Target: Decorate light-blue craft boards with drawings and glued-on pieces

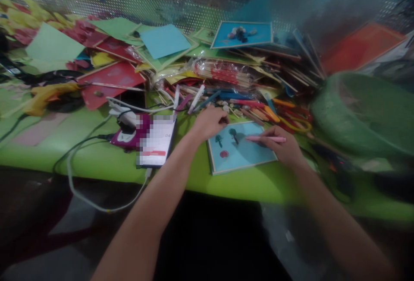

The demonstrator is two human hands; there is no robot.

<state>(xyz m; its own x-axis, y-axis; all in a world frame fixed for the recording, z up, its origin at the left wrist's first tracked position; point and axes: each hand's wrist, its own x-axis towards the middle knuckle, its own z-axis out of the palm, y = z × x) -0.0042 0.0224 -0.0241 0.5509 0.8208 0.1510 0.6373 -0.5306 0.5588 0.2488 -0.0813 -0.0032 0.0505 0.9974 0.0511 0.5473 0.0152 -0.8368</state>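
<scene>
A light-blue board (255,158) with a pale raised frame lies on the table in front of me. On it are two small green tree shapes, one with a dark trunk (233,136), and a red round shape (224,154). My right hand (280,143) is closed around a pink pen (270,139), whose tip points left over the board's middle. My left hand (210,122) is at the board's upper left corner, beside small pebbles (225,107). Its fingers are curled together, and whatever they may hold is hidden.
A phone (158,140) on a cable and a purple power strip (131,137) lie left. Markers (196,98), scissors (296,122) and packed sticks (223,73) crowd behind the board. A green basin (336,112) stands right. A yellow glue gun (48,95) lies far left.
</scene>
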